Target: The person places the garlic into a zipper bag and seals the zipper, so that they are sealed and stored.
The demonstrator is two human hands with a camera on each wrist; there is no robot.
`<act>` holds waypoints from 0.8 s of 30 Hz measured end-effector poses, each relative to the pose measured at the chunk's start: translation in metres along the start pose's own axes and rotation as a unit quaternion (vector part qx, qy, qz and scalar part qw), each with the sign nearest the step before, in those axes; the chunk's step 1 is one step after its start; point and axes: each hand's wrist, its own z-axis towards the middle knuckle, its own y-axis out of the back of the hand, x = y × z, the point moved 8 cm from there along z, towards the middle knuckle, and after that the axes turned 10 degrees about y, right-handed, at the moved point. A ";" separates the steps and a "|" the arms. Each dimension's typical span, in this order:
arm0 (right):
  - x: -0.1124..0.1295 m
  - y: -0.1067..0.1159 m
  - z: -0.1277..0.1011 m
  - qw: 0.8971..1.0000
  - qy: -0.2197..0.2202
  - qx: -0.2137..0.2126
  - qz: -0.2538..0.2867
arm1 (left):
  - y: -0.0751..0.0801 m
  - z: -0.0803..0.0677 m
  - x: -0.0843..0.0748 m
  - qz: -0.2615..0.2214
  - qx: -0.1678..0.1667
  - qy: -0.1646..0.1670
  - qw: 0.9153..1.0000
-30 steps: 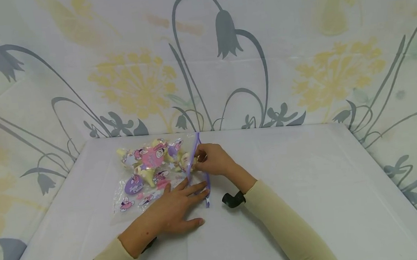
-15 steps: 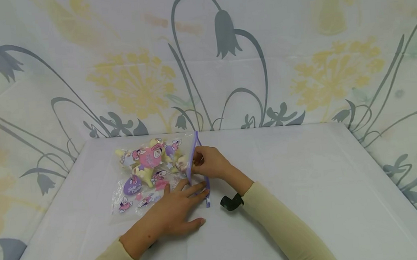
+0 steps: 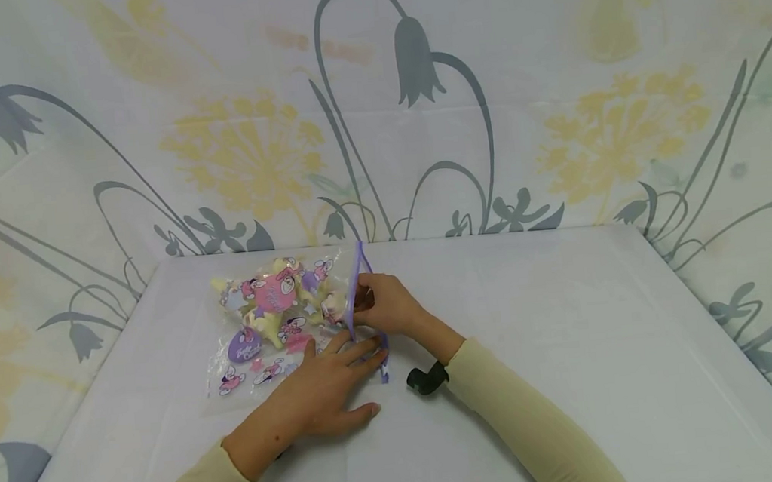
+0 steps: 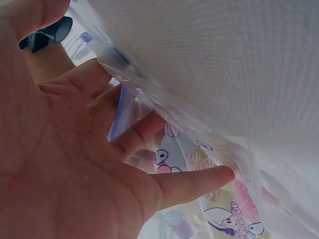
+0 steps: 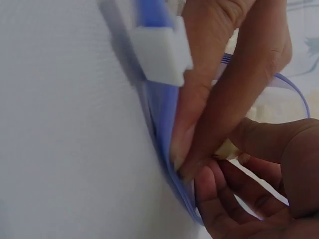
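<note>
- The fingers (image 5: 199, 124) of the right hand (image 3: 386, 305) are curled and pinch the purple zip strip (image 5: 162, 124) at the mouth of the bag; in the right wrist view a small white slider (image 5: 162, 55) sits on this strip just above them.
- The left hand (image 3: 323, 393) lies flat with straight, spread fingers (image 4: 194, 181) on the near corner of the bag and presses it to the table (image 3: 537, 350); it grips nothing.
- The clear printed bag (image 3: 264, 334) lies on the left part of the table, near the back edge, with its open mouth toward the right hand. Pale yellow pieces (image 3: 266, 322) show inside it, behind pink and purple cartoon prints.
- The mouth stands open in a loop, so I think the pieces could slide out if the right hand lifts or tilts the strip too much.
- The film looks thin and smooth; if the flat hand presses only the corner, the bag may slip or wrinkle under a pull.
- The pinch is narrow, so the strip could escape from the fingers.
</note>
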 end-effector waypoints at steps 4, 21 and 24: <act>0.000 -0.002 0.001 1.000 0.002 -0.010 0.001 | 0.001 0.000 0.000 0.000 -0.002 -0.002 1.000; -0.001 -0.003 0.001 1.000 -0.014 0.025 -0.010 | 0.000 0.000 0.002 -0.006 -0.001 -0.009 1.000; -0.001 0.000 0.000 0.999 -0.009 0.039 -0.001 | -0.001 0.000 0.002 -0.011 0.004 -0.006 1.000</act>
